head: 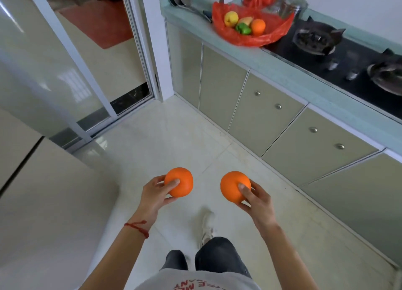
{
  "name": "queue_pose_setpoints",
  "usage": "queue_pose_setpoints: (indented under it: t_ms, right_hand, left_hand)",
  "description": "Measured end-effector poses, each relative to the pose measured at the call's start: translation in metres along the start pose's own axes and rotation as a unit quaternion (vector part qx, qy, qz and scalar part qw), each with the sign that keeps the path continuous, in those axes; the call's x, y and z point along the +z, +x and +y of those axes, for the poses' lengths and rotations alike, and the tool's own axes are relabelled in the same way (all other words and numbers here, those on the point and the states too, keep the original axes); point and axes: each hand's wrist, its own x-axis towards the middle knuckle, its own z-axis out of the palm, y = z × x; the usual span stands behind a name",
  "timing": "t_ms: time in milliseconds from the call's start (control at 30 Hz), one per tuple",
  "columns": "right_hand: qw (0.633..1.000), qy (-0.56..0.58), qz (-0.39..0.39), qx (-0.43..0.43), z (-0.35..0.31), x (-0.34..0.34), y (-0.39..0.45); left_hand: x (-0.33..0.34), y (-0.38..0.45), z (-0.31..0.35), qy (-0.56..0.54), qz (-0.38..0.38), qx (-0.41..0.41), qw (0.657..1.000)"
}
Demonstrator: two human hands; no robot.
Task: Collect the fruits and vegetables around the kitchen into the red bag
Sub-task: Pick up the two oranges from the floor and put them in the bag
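Note:
My left hand (155, 195) grips an orange (181, 181) and my right hand (255, 197) grips a second orange (232, 185), both held low over the floor in front of me. Far ahead on the green countertop (282, 72) lies the open red bag (276, 30). Inside it I see a yellow fruit (231, 18), a green pepper (243, 28), another orange (258, 26) and a pale yellowish fruit (247, 19) partly hidden behind them.
A black gas stove (339, 48) with two burners sits right of the bag. Metal utensils (185, 2) lie on the counter's left end. Cabinet doors (272, 115) run below. A sliding glass door (87, 61) stands left; a pale appliance (43, 191) is beside me.

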Motion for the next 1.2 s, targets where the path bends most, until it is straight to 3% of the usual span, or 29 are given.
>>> queue_pose_setpoints:
  t_ms: [667,1200]
  right_hand:
    - [0.999,0.031,0.018,-0.016,-0.204,0.048,0.295]
    - [0.985,0.113,0.125,-0.039,-0.320,0.124,0.456]
  left_hand:
    - [0.157,0.237,0.223,0.017,-0.006,0.021,1.000]
    - [0.231,0.432,0.398,0.064,-0.136,0.044,0.988]
